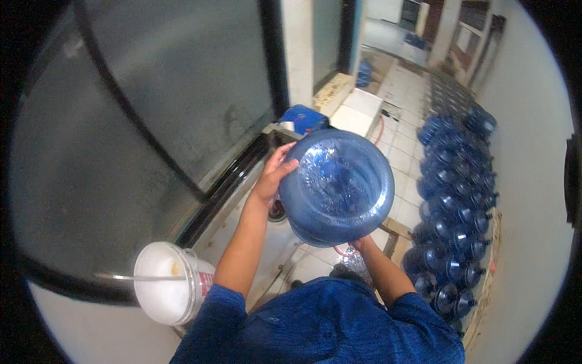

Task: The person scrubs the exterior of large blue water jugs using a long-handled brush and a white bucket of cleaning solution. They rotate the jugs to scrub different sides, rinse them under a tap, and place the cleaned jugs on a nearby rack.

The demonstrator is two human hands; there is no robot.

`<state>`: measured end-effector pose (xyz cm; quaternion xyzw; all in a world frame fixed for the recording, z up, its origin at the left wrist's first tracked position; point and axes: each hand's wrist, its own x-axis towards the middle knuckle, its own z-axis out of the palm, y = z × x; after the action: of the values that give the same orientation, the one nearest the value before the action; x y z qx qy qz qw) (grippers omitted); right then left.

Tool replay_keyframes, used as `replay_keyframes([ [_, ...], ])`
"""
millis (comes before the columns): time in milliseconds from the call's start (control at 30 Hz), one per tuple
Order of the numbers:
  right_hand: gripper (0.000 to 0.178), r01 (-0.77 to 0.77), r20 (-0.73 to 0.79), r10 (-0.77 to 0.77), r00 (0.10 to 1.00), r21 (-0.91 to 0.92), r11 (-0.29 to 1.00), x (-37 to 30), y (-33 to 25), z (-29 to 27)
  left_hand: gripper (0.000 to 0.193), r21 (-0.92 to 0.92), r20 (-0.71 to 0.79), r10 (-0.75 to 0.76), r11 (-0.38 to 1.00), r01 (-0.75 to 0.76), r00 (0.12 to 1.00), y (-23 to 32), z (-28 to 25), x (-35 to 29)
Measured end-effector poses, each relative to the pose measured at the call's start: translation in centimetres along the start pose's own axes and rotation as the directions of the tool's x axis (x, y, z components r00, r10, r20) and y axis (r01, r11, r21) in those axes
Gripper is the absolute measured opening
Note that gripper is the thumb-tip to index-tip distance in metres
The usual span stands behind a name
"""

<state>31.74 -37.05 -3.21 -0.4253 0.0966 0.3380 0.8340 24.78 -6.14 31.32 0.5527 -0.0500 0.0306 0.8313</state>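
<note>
A large blue see-through water jug [339, 182] is held up in front of my chest, its round base facing up toward me. The base looks wet and shiny. My left hand [274, 176] grips its left side, thumb and fingers spread along the edge. From below, my right hand [362, 242] supports the near right side; most of its fingers are hidden behind the jug. Below the left hand, a dark round fitting [277, 211] shows on a white ledge [242, 242].
Many blue jugs [451, 212] lie in rows along the right wall. A white bucket [160, 282] with a thin stick across it stands at lower left. Dark glass panels [176, 91] line the left. A blue container [303, 118] sits beyond the ledge, and white tiled floor [403, 145] runs ahead.
</note>
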Motion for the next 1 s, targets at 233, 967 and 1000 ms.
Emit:
replay_keyframes([
  [233,0.069,0.281,-0.273,-0.222,0.936,0.202,0.938,-11.0,-1.7,-10.8,0.077,0.423,0.097,-0.253,0.886,0.19,0.963,-12.4,8.0,2.5],
  [967,0.058,0.319,-0.735,-0.661,0.154,-0.596,0.737,-40.4,-20.9,-31.8,0.071,-0.023,0.1,-0.698,0.711,0.703,0.709,-35.9,33.1,9.6],
  [1000,0.06,0.388,-0.749,-0.621,0.23,-0.515,0.764,-39.7,-22.9,-30.1,0.072,-0.042,0.036,-0.703,0.709,0.704,0.71,-36.2,32.2,10.2],
])
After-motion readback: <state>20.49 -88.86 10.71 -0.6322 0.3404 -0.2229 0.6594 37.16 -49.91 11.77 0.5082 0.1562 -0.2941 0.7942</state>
